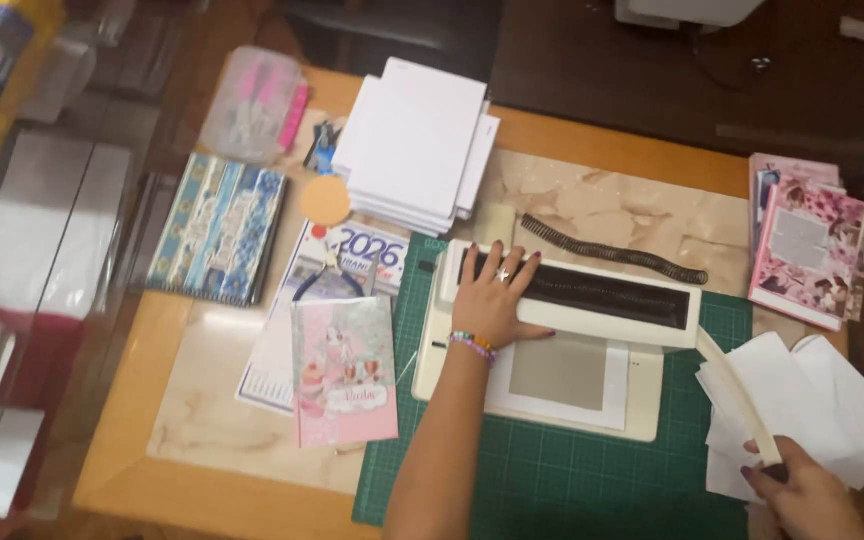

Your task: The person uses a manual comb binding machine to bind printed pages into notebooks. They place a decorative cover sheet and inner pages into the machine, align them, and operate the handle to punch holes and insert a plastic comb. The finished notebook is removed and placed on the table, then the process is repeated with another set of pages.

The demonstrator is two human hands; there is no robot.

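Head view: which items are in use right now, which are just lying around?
In use:
- cream binding machine, left hand pressed flat on it
- its long cream lever, gripped by right hand
- grey sheet lying in it

Lying about:
- white paper stack
- black wire coil
- pink floral notebooks
- blue patterned notebook
- pink cover
- loose white sheets

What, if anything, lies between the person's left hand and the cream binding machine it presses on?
Nothing visible does. The left hand lies flat, fingers spread, directly on top of the cream binding machine, beside its dark slot. The right hand grips the machine's long cream lever at its end, also with nothing between.
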